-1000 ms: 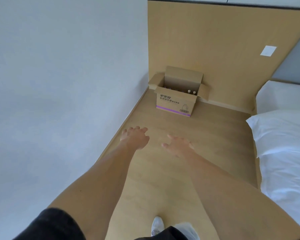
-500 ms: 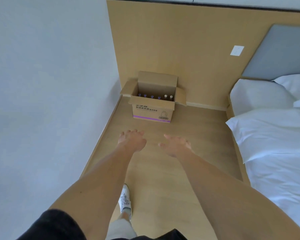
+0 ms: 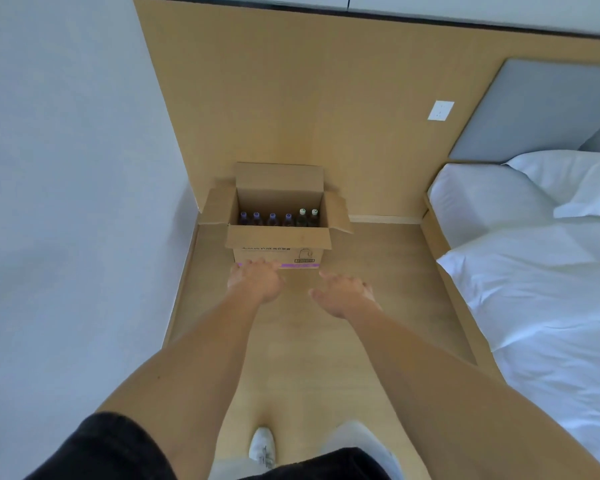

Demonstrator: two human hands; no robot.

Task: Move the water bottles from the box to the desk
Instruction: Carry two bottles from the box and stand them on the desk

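An open cardboard box (image 3: 278, 249) stands on the wooden floor (image 3: 378, 271) in the corner, a row of water bottles (image 3: 278, 218) upright inside. The left hand (image 3: 255, 280) and right hand (image 3: 342, 296) reach forward, fingers relaxed, holding nothing. A white bed (image 3: 541, 278) lies to the right.

A white-sheeted bed (image 3: 541, 289) with pillows (image 3: 568, 178) stands right of the wooden floor (image 3: 378, 271).
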